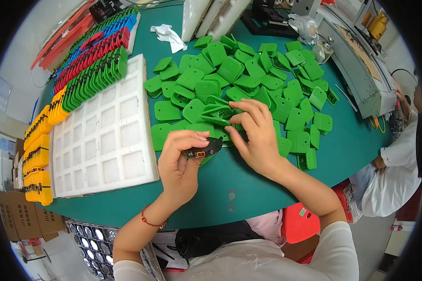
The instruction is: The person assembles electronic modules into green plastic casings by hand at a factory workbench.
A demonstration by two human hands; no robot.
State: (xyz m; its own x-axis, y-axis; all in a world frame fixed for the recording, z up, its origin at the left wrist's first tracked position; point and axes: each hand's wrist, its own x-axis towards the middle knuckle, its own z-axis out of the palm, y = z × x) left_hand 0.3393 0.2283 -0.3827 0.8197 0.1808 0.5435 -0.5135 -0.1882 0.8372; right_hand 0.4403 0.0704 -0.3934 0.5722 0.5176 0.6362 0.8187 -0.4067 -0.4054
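My left hand (178, 161) pinches a small black plastic device (213, 146) with an orange-framed square on its side, held over the green tabletop. Just right of it, my right hand (258, 143) has its thumb and fingers closed on a green folding plastic cover (215, 115). The cover's two flaps stand apart, with the opening toward my right fingers. The device and the cover are close but separate. Beyond both hands spreads a loose pile of similar green covers (229, 69), many with a small round hole.
To the left lies a white foam tray (137, 93) with square pockets. Past it stand rows of yellow (37, 150), green (96, 72), red (96, 49) and blue pieces with black parts. A crumpled white tissue (169, 37), foam slabs (197, 18) and a grey machine (361, 70) stand farther back. Someone in white (394, 173) sits right.
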